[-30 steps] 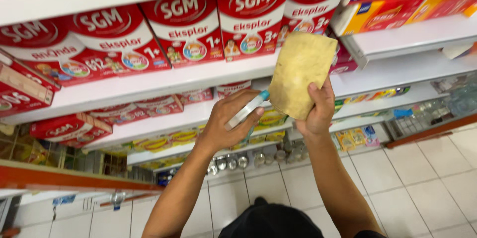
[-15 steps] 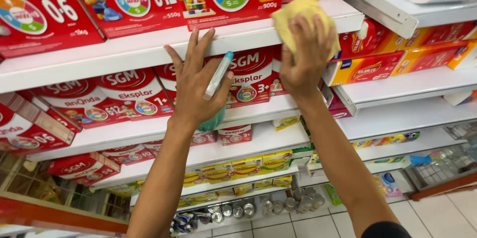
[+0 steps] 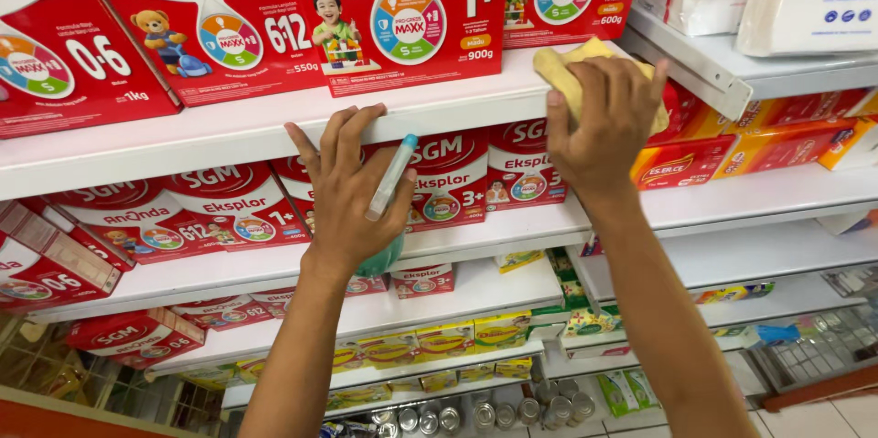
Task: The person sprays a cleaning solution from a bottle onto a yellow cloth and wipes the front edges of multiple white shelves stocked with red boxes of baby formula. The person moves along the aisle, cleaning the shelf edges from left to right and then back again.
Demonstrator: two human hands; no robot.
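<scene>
Right hand [image 3: 608, 122] presses a yellow cloth [image 3: 572, 72] flat on the top shelf [image 3: 229, 132] edge, fingers closed over it. Left hand [image 3: 352, 196] rests fingertips on the same edge, a pen-like tube [image 3: 391, 177] pinched at the thumb. Advice: keep the cloth flat, clear of the boxes [image 3: 402, 13]. Count: one cloth, one tube, four red boxes above.

Red boxes [image 3: 302, 17] crowd the shelf [image 3: 229, 132]; its edge is free.
</scene>
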